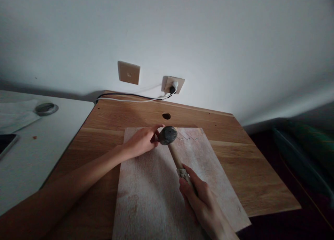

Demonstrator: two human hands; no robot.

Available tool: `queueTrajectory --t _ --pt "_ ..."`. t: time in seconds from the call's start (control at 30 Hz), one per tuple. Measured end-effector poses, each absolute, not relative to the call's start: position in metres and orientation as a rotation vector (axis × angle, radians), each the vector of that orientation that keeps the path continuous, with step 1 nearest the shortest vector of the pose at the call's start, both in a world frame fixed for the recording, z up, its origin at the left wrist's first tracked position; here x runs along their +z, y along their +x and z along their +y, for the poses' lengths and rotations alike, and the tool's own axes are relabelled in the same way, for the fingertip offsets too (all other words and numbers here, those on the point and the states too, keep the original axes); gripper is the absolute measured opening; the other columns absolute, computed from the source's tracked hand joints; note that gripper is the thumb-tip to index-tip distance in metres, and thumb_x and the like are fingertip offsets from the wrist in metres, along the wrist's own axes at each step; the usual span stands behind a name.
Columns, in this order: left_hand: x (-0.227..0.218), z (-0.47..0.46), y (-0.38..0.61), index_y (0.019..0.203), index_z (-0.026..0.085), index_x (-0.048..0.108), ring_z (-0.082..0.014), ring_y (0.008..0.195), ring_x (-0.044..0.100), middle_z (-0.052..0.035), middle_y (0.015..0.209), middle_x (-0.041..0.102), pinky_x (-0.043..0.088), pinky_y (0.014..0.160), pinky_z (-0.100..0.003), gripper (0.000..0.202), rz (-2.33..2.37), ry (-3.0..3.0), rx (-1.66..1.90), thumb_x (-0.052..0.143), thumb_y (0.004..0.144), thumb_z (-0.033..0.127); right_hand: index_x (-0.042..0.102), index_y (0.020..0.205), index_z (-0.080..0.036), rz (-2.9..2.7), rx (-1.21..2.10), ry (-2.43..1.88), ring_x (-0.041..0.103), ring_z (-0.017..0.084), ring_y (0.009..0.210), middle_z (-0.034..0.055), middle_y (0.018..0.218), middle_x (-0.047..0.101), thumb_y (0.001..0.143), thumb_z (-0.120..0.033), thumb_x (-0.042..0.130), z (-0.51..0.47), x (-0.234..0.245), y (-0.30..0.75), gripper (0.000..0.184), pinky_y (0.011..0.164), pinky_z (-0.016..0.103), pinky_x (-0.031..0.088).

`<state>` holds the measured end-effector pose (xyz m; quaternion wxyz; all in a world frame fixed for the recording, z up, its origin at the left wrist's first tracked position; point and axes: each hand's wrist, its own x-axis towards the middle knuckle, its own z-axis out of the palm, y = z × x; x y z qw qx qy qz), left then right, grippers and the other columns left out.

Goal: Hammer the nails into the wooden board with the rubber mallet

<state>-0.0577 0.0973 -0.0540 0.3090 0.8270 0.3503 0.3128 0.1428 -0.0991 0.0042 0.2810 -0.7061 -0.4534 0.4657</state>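
Note:
My right hand (199, 200) is wrapped round the wooden handle of a hammer (173, 151). Its dark round head (167, 135) hovers over the far part of a pale wooden board (153, 191) lying on the table. My left hand (143, 141) rests on the board just left of the hammer head, fingers pinched together at the head; whatever they hold is hidden behind it. Several small nails (189, 137) stand in the board to the right of the head.
The board lies on a brown wooden table (242, 170) with a cable hole (166, 116). A white wall behind has a switch plate (128, 72) and a socket with plugs (172, 85). A white desk (31, 153) stands at left.

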Motion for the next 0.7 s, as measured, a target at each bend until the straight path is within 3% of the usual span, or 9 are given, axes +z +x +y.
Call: queueTrajectory --t 0.13,0.47,0.7 --pt "-0.051 0.0965 -0.058 0.137 0.022 0.061 -0.0178 0.08 0.075 -0.0002 0.097 0.08 0.054 0.076 -0.028 0.064 0.933 2.184 0.832 0.07 0.078 -0.001 0.058 0.156 -0.016 -1.288 1.157 -1.928 0.046 0.012 0.046 -0.0064 0.06 0.051 0.101 -0.071 0.054 -0.1023 -0.0003 0.1471 0.077 0.041 0.022 0.037" --pt "-0.0503 0.0965 -0.0575 0.138 0.023 0.061 -0.0159 0.073 0.073 0.001 0.09 0.079 0.053 0.072 -0.026 0.061 0.937 2.174 0.833 0.067 0.082 0.0 0.05 0.161 -0.013 -1.289 1.276 -1.904 0.041 0.012 0.04 -0.0083 0.05 0.047 0.103 -0.075 0.047 -0.1028 -0.0058 0.1491 0.085 0.037 0.021 0.031" --pt "-0.0497 0.0968 -0.0582 0.136 0.023 0.062 -0.0148 0.072 0.072 0.0007 0.096 0.079 0.054 0.072 -0.026 0.062 0.907 2.186 0.851 0.067 0.079 -0.002 0.057 0.156 -0.017 -1.247 1.242 -1.9 0.046 0.013 0.04 -0.0062 0.053 0.051 0.101 -0.073 0.054 -0.1036 -0.0041 0.1485 0.079 0.035 0.021 0.033"
